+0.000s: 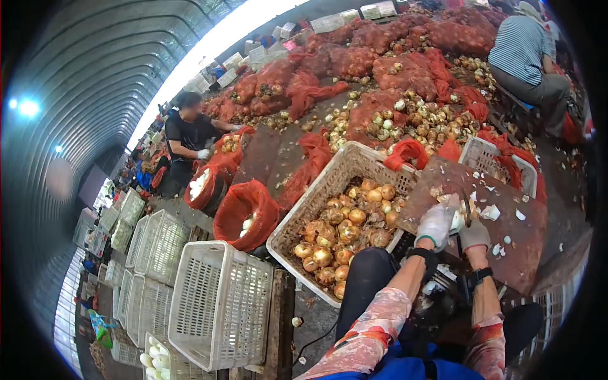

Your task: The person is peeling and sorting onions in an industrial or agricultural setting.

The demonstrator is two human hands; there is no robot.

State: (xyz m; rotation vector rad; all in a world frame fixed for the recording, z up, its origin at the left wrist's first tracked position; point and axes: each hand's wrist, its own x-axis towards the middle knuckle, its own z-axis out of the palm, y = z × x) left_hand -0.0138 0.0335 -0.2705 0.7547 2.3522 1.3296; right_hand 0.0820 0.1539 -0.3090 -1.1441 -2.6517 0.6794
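My left hand [436,227], in a white glove, is closed around a pale onion [457,221] over a reddish-brown board [522,244]. Beside it my right hand [474,235], in a greyish glove, is closed on a knife [467,209]. The dark, narrow blade stands up from that fist, right beside the onion; whether it touches the onion I cannot tell. The knife's handle is hidden in the glove. White peel scraps [490,213] lie scattered on the board around both hands. Just left of the board, a white crate [303,214] holds many brown-skinned onions [345,234].
An upright white crate [218,304] stands at left, before stacked crates [155,244]. A red mesh-lined bucket [246,215] holds peeled onions. Red mesh sacks [405,76] and loose onions [430,117] cover the far floor. One person [190,130] works at left, another [522,57] sits far right.
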